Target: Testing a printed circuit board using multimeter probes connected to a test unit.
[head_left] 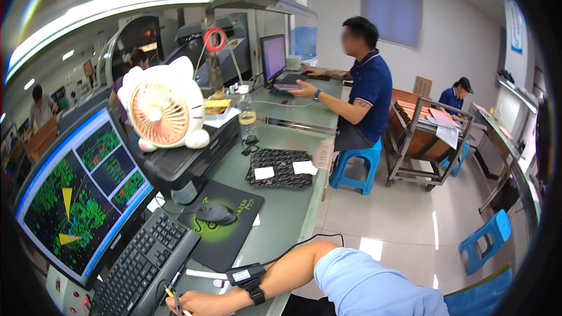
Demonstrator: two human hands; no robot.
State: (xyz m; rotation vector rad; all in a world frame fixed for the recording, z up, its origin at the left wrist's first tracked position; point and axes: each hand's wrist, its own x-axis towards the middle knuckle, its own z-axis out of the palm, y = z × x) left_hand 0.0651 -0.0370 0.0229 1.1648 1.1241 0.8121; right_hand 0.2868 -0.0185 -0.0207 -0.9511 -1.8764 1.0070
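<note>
My right hand [205, 304] is at the lower edge, its arm coming in from the right in a light blue sleeve. The fingers are closed round a slim pen-like tool [171, 292] with yellow and dark parts; its exact kind is unclear. A black strap with a small box-shaped device [246, 274] is worn on the wrist, and a black cable runs from it. Just beyond the hand lie a black keyboard [137, 260] and a white strip [206, 274]. My left hand is out of view.
A monitor [82, 199] with green and red patterns stands left. A mouse [215, 214] rests on a black-green mat [225, 240]. Further along are a cat-shaped fan [193, 111], a bottle [247, 123] and a dark patterned pouch [281, 164]. A seated co-worker [372, 93] is beyond.
</note>
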